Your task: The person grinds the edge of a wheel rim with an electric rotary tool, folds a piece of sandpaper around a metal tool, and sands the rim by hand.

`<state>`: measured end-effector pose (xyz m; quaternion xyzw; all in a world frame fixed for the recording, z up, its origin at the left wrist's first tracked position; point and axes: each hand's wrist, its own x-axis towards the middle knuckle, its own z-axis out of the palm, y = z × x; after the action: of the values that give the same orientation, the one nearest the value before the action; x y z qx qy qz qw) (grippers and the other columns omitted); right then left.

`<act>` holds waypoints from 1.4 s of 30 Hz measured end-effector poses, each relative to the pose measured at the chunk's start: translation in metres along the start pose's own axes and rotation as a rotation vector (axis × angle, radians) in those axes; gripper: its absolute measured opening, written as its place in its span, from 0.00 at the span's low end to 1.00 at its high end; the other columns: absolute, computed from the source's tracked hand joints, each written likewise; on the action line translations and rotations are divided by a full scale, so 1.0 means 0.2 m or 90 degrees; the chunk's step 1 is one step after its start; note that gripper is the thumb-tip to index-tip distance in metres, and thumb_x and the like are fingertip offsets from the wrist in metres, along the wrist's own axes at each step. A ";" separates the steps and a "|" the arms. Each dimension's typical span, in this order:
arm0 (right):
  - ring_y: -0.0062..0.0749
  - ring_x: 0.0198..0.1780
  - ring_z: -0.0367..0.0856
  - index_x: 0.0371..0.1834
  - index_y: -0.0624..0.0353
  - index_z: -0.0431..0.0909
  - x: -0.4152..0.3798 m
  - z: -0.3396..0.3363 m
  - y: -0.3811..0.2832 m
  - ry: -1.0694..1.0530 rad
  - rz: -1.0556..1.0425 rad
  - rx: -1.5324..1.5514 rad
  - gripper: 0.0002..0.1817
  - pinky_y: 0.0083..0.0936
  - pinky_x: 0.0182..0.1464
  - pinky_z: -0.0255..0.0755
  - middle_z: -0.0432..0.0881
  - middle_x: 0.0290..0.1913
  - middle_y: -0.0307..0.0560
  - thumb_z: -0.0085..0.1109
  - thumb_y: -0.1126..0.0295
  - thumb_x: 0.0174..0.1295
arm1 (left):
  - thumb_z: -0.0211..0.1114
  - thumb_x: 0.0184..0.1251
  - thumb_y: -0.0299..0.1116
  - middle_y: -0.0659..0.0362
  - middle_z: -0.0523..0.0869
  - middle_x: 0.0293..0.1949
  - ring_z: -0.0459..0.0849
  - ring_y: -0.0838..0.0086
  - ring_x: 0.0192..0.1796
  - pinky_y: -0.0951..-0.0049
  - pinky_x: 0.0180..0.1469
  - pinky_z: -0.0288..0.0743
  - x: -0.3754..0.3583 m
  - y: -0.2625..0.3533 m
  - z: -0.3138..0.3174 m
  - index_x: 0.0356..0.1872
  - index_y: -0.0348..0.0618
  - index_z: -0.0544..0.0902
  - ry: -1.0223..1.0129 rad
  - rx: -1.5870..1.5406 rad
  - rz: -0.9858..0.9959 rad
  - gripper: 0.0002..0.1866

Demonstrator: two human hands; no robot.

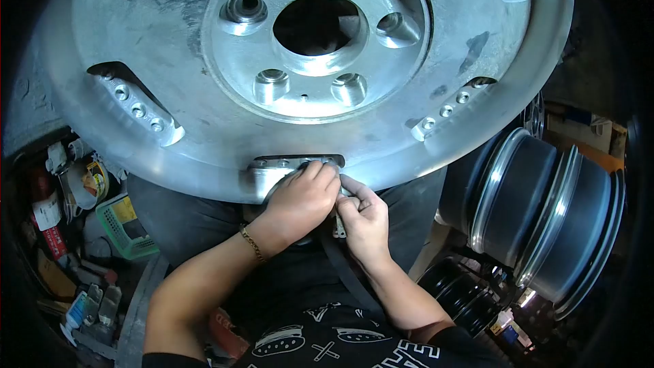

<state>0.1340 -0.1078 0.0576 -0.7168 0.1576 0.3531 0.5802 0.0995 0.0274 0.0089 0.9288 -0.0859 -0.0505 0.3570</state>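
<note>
A large bare-metal wheel (194, 71) fills the upper view, with a recessed hub face and several bolt holes around a big centre hole. Along its near rim is a slot (262, 167) lined with a row of small round holes. My left hand (306, 194), a bracelet on its wrist, is closed over this slot, its fingertips bent down at the slot's edge and their contents hidden. Beside it, my right hand (366, 221) pinches a small metal piece (339, 227) that sticks out below the fingers, close against the left hand.
Dark wheel rims with polished lips (524, 211) stand stacked at the right. On the left are a green plastic basket (126, 228), a white tub (88, 184) and several bottles (95, 303). Two more holed slots (139, 109) flank the near one on the wheel.
</note>
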 end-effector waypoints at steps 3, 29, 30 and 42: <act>0.10 0.22 0.68 0.63 0.79 0.70 0.00 0.02 0.01 0.005 -0.008 0.010 0.22 0.14 0.24 0.63 0.74 0.22 0.32 0.56 0.77 0.68 | 0.61 0.57 0.28 0.53 0.81 0.47 0.80 0.63 0.50 0.68 0.49 0.81 -0.03 0.00 0.00 0.54 0.29 0.79 0.016 -0.012 -0.022 0.22; 0.12 0.20 0.70 0.64 0.78 0.69 -0.01 0.10 0.05 -0.056 0.014 0.016 0.21 0.16 0.23 0.64 0.78 0.24 0.36 0.53 0.79 0.69 | 0.61 0.57 0.29 0.55 0.81 0.46 0.80 0.66 0.50 0.71 0.51 0.79 -0.11 -0.03 -0.06 0.53 0.31 0.80 0.022 0.060 -0.034 0.22; 0.12 0.20 0.70 0.64 0.78 0.69 -0.01 0.11 0.03 -0.061 0.025 0.017 0.21 0.16 0.22 0.64 0.78 0.23 0.36 0.53 0.79 0.70 | 0.61 0.57 0.29 0.55 0.82 0.45 0.81 0.66 0.49 0.71 0.50 0.80 -0.12 -0.04 -0.07 0.52 0.30 0.81 0.047 0.070 -0.029 0.21; 0.10 0.20 0.67 0.64 0.79 0.68 -0.01 0.12 0.02 -0.044 0.013 -0.023 0.21 0.14 0.22 0.62 0.74 0.22 0.32 0.53 0.79 0.70 | 0.62 0.57 0.30 0.56 0.82 0.45 0.81 0.67 0.48 0.73 0.49 0.81 -0.11 -0.04 -0.05 0.48 0.32 0.82 0.060 0.046 -0.012 0.18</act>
<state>0.1220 -0.0873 0.0545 -0.7130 0.1385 0.3859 0.5689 0.0812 0.0444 0.0115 0.9431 -0.0622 -0.0072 0.3267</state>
